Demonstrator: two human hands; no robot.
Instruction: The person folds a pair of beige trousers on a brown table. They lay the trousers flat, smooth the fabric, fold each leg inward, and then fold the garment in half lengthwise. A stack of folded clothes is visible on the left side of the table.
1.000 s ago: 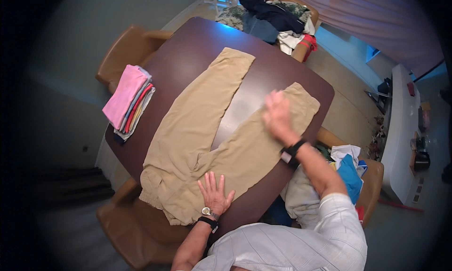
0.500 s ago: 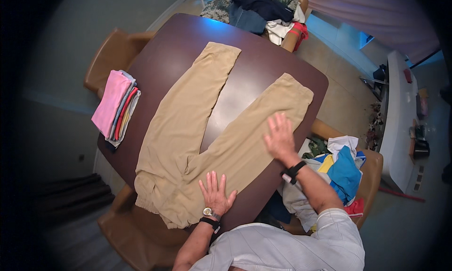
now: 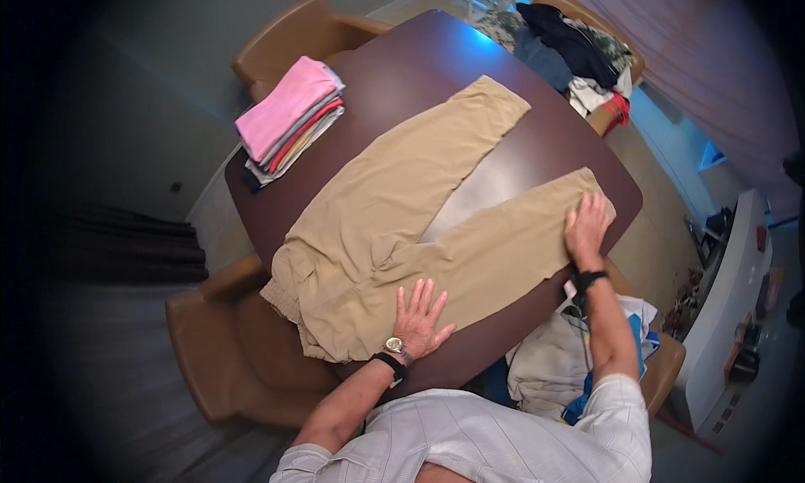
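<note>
A pair of khaki trousers lies spread on the dark brown table, its two legs apart and pointing to the far right. The gathered waistband is at the near left, hanging slightly over the table's edge. My left hand, with a wristwatch, rests flat with fingers spread on the upper part of the nearer leg. Close to that leg's hem, my right hand lies on the cloth, fingers stretched and slightly bent, gripping nothing that I can see.
A stack of folded clothes, pink on top, sits at the table's left edge. Brown chairs stand around. Clothes lie heaped on the far chair, and another clothes pile is on the chair at my right. A white cabinet stands farther right.
My right hand has slid along the nearer trouser leg toward its hem. My left hand stays flat near the same place. The whole view has turned, shifting the table and stack.
</note>
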